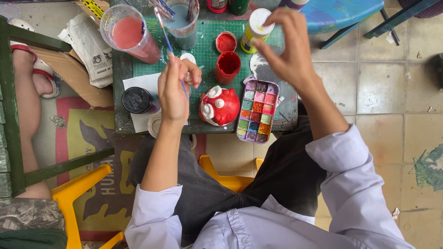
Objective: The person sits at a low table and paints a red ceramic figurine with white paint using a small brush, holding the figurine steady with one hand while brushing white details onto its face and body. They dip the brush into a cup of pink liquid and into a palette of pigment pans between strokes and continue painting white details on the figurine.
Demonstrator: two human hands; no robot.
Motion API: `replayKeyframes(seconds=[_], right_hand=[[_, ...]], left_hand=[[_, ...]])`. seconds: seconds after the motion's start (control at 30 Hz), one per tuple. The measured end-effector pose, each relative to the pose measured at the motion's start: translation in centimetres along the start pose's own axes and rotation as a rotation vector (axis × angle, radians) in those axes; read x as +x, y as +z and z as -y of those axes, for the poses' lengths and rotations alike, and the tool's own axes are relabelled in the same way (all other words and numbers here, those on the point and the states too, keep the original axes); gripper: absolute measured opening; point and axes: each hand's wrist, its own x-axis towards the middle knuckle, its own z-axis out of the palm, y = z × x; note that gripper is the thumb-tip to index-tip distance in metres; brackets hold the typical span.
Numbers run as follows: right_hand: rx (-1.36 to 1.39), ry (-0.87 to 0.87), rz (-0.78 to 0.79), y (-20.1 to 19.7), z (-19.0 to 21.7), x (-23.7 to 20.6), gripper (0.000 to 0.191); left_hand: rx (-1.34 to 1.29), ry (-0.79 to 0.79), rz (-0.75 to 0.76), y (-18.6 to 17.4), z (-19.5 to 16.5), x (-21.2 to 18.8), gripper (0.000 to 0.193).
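My left hand (175,87) grips a thin paintbrush (164,33) whose handle points up and left over the green cutting mat (203,41). A red-and-white painted figurine (219,106) lies on the small table just right of that hand. My right hand (286,46) hovers above the table's right side, fingers pinched around the top of a yellow paint bottle with a white cap (254,28). Below it rests a rectangular paint palette (256,110) with several coloured wells. Two open red paint pots (227,62) stand between my hands.
A cup of pink water (131,34) and a cup of grey water with brushes (182,23) stand at the back. A black-lidded jar (137,100), newspaper (90,46), another person's sandalled foot (32,69), yellow stools (74,198) and a blue stool (341,14) surround the table.
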Motion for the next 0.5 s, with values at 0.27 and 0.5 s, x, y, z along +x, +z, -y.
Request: replayKeyframes(seconds=[0.27,0.5], right_hand=[[0.171,0.257,0.219,6.0,-6.6,-0.4,0.089],[0.023,0.27,0.329,5.8,-6.7,1.0,0.068]], left_hand=[[0.245,0.002,0.031,-2.1,-0.7,0.8,0.036],[0.277,-0.005,-0.017,-2.3,-0.8,0.7,0.038]])
